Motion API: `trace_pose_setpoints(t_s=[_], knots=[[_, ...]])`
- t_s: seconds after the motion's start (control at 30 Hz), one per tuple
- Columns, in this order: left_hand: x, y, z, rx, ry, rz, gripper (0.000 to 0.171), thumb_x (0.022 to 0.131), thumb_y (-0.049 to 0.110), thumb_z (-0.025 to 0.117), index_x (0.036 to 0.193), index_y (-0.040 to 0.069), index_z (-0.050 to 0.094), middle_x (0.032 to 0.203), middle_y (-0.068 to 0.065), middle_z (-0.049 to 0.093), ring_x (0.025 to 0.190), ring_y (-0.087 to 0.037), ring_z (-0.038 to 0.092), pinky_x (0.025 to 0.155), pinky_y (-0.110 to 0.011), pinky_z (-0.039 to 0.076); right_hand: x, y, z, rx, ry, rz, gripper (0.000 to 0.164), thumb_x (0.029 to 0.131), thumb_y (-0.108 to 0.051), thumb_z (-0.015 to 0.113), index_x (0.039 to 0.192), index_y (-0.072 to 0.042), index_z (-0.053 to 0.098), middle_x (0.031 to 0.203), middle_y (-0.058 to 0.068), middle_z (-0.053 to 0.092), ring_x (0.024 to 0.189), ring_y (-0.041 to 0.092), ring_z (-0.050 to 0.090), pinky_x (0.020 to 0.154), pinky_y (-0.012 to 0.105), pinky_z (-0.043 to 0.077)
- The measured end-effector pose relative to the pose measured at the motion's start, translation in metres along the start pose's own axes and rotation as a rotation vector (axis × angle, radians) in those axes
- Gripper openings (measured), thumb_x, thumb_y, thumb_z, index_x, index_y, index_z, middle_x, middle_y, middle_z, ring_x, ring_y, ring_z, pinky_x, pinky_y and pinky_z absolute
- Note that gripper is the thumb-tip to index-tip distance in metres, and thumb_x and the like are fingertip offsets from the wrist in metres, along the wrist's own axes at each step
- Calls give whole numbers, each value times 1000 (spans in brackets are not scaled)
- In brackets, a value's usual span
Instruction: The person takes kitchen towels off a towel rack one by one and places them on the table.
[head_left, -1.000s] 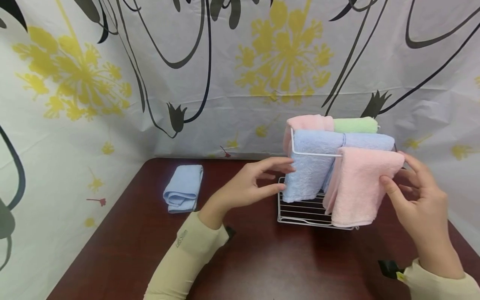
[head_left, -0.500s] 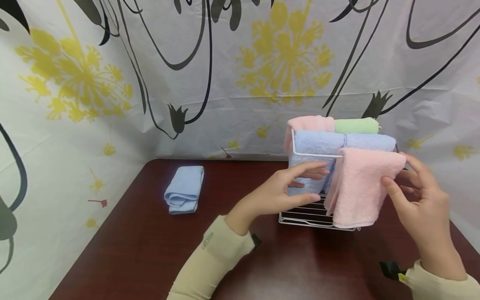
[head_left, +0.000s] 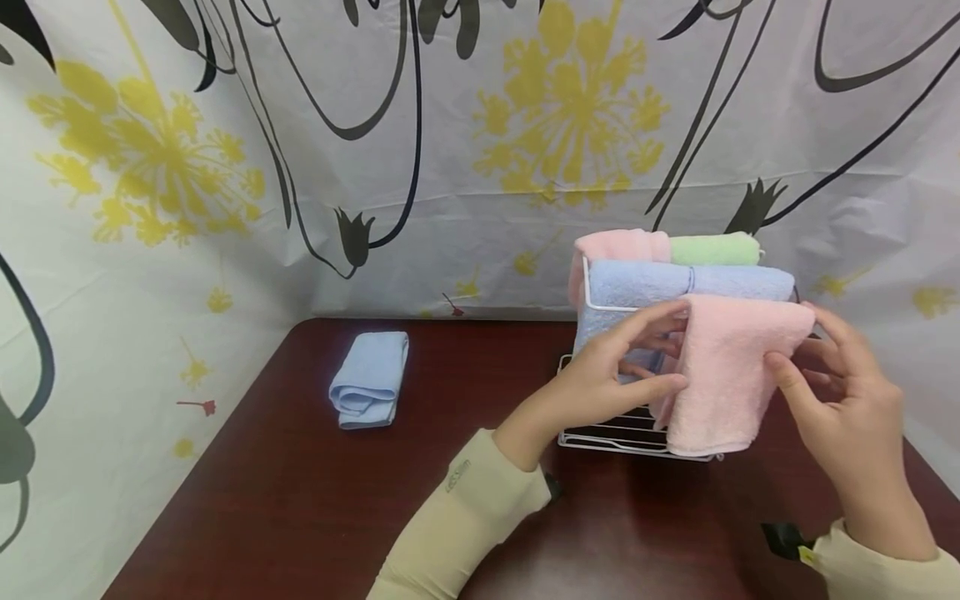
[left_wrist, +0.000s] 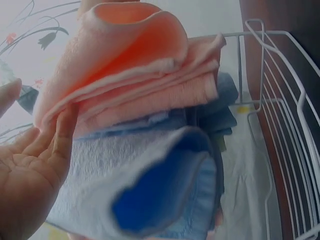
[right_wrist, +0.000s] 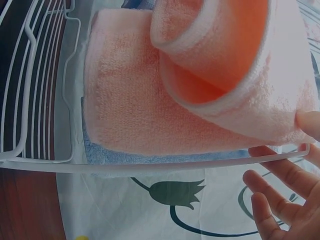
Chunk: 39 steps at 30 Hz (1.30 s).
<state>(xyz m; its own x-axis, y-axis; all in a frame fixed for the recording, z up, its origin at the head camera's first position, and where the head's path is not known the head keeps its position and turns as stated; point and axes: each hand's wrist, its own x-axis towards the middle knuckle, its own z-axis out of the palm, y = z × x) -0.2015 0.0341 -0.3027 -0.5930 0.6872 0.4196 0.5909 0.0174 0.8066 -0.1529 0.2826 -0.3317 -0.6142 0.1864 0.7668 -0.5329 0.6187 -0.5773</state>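
A pink towel (head_left: 727, 383) hangs folded over the front bar of a white wire rack (head_left: 622, 450). My right hand (head_left: 855, 408) pinches its upper right corner, thumb in front and index finger behind. Other right fingers spread near the rack's side bar in the right wrist view. My left hand (head_left: 585, 400) is at the towel's left edge, its fingertips touching the folds in the left wrist view and the thumb (left_wrist: 10, 95) standing apart. Behind hang blue towels (head_left: 637, 279), partly hidden by the left hand and the pink towel.
On the rear bar hang another pink towel (head_left: 618, 243) and a green towel (head_left: 712, 248). A folded light-blue towel (head_left: 371, 375) lies farther left on the dark red-brown table (head_left: 300, 500). A patterned curtain (head_left: 450, 167) rises behind the table.
My left hand has moved rightward, past the blue towel's front, to the pink towel's left edge. The right hand keeps its hold on the right corner, nearly still.
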Motion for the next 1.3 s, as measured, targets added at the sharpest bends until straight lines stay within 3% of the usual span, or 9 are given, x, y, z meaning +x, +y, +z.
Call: trace_pose_setpoints(t_s=[0.1, 0.33, 0.63, 0.73, 0.97, 1.07, 1.3], knots=[[4, 1, 4, -18, 21, -14, 73, 95, 13, 67, 155, 23, 28, 151, -2, 47, 128, -1, 52, 89, -14, 52, 0, 0, 0, 0, -1, 0, 58, 82, 5, 75, 137, -1, 57, 102, -37, 60, 87, -22, 57, 79, -4, 40], [16, 3, 12, -79, 49, -22, 74, 94, 11, 68, 155, 24, 27, 152, -3, 47, 133, 4, 47, 96, -14, 48, 0, 1, 1, 11, -1, -1, 57, 83, 6, 74, 137, 0, 57, 102, -37, 61, 87, -23, 58, 79, -3, 41], [29, 2, 30, -174, 119, 16, 69, 93, 2, 67, 151, 17, 33, 132, -19, 62, 97, 1, 61, 83, -15, 55, 0, 1, 1, 30, 5, 5, 56, 83, 5, 74, 136, 1, 57, 102, -35, 62, 87, -21, 59, 78, -3, 42], [31, 1, 32, -163, 158, 29, 64, 94, 2, 66, 149, 15, 37, 131, -19, 63, 100, 1, 61, 84, -15, 55, 0, 0, 1, 28, 5, 9, 56, 83, 5, 74, 136, 1, 57, 102, -35, 62, 88, -21, 59, 78, -3, 42], [32, -2, 30, -96, 214, 92, 53, 94, 0, 64, 142, 7, 45, 126, -20, 68, 114, -15, 66, 81, -12, 54, 0, -1, 1, 8, 5, 16, 58, 82, 5, 75, 137, -1, 57, 103, -37, 60, 88, -22, 58, 78, -3, 41], [31, -3, 28, -65, 223, 103, 51, 93, -1, 65, 140, 6, 47, 123, -19, 69, 112, -17, 67, 78, -11, 53, -1, -1, 1, 19, 10, 9, 57, 82, 4, 76, 136, 0, 58, 103, -37, 61, 89, -21, 59, 79, -3, 41], [26, -4, 23, -89, 242, 97, 48, 93, -1, 65, 138, 6, 49, 119, -19, 70, 102, -13, 67, 72, -11, 51, 1, 0, 0, 6, 11, -9, 57, 81, 7, 76, 135, 0, 59, 102, -36, 61, 90, -21, 58, 80, -4, 41]])
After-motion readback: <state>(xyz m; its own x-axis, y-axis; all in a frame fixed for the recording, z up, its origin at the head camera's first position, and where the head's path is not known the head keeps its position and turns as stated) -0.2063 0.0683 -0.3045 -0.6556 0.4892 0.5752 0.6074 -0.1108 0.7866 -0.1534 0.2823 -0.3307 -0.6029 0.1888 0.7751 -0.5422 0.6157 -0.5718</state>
